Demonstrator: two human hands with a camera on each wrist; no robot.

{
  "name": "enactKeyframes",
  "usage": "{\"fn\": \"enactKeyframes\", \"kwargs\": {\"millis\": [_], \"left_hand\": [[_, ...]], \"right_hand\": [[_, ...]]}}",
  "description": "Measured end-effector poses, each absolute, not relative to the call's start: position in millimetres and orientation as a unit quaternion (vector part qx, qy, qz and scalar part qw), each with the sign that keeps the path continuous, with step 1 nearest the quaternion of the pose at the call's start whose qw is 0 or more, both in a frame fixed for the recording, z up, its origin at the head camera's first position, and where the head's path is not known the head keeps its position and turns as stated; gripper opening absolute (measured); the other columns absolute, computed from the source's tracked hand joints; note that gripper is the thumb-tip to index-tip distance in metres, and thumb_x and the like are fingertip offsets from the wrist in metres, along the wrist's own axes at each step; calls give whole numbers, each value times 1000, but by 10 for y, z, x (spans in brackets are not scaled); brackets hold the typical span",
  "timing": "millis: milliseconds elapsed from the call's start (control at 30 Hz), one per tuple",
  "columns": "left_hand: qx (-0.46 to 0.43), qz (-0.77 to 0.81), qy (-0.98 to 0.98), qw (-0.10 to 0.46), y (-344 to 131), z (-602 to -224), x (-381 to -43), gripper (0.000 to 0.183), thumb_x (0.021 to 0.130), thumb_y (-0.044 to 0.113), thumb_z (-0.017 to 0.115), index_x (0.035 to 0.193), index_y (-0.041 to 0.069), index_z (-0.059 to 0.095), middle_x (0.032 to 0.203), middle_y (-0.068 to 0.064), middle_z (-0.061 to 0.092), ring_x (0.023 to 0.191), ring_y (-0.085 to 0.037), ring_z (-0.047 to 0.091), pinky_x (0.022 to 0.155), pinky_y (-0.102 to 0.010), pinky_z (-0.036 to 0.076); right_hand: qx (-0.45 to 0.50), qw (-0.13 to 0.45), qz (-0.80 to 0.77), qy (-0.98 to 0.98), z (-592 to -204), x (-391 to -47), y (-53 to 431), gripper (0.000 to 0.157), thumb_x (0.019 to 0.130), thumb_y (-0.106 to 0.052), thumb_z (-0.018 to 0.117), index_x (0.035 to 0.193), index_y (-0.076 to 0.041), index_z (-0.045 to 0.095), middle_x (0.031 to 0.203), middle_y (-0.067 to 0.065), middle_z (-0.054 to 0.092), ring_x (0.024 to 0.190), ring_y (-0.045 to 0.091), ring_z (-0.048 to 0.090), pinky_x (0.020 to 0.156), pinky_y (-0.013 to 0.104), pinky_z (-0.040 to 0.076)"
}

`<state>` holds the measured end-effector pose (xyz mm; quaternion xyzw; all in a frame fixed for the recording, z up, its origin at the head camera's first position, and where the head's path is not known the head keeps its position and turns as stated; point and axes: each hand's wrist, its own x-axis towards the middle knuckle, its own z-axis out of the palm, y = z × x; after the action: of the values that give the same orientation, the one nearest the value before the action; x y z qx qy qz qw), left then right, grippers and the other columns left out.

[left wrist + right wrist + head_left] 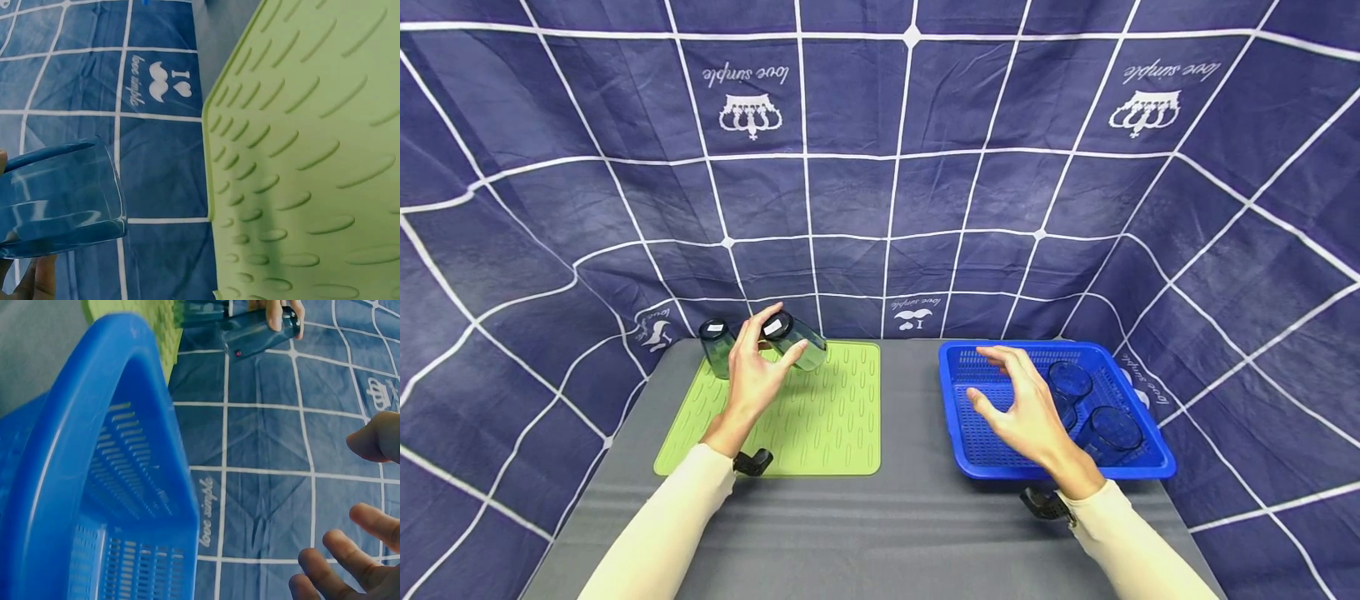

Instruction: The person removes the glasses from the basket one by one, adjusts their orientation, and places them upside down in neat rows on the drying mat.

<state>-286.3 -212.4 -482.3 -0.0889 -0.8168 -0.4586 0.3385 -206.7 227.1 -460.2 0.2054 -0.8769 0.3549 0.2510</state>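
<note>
Left hand [751,375] grips the held glass [797,332] between thumb and fingers; glass tilted, base up, raised over the back of the green mat [842,425]. Second glass [717,348] stands base up at the mat's back left corner. Right hand [1026,412] hovers over the blue basket [951,408], thumb and fingers spread. More glasses [1111,433] occupy the basket's right half.

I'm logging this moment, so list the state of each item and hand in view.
Green mat: flat on the table
Held glass: tilted, base up, raised off the mat
Left hand: gripping that glass
Standing glass: base up, at the mat's far left corner, not held
Blue basket: upright, partly filled
Right hand: open, above the basket, holding nothing
Basket glasses: three visible, one partly hidden
</note>
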Motion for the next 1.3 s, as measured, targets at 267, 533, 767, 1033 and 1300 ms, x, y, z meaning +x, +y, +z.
{"fn": "enactKeyframes", "kwargs": {"millis": [267, 533, 767, 1033, 1300], "left_hand": [[-67, -447, -836, 310, -2180, -4922, -2983, 79, 92, 16, 101, 163, 23, 67, 142, -17, 75, 121, -30, 72, 97, -24, 56], [-54, -453, -843, 286, -2255, -5021, -3116, 79, 92, 14, 101, 163, 23, 66, 146, -19, 72, 127, -34, 71, 103, -49, 61], [-48, -437, -852, 284, -2330, -5137, -3204, 79, 91, 13, 101, 162, 20, 67, 143, -21, 73, 121, -38, 69, 101, -46, 56], [-43, -422, -864, 271, -2364, -5195, -3281, 79, 92, 15, 101, 163, 22, 66, 145, -22, 73, 117, -41, 68, 98, -40, 50], [-35, -408, -875, 259, -2382, -5269, -3358, 78, 93, 14, 100, 163, 17, 66, 147, -25, 72, 115, -44, 66, 99, -53, 51]], "right_hand": [[205, 253, 315, -892, -4631, -2064, 2392, 68, 91, -18, 94, 154, -9, 69, 146, 14, 72, 137, 36, 71, 114, 53, 53], [196, 251, 296, -900, -4656, -2045, 2511, 68, 92, -19, 95, 154, -8, 70, 147, 15, 71, 137, 38, 71, 114, 56, 54], [190, 247, 280, -908, -4661, -2037, 2625, 66, 92, -19, 94, 153, -9, 71, 148, 15, 71, 140, 40, 69, 114, 60, 53], [177, 238, 264, -918, -4686, -1998, 2751, 67, 92, -18, 95, 153, -8, 71, 149, 18, 69, 142, 44, 65, 115, 66, 53], [167, 228, 255, -925, -4706, -1986, 2841, 67, 92, -20, 95, 153, -10, 71, 149, 18, 69, 144, 45, 64, 115, 67, 53]]}}
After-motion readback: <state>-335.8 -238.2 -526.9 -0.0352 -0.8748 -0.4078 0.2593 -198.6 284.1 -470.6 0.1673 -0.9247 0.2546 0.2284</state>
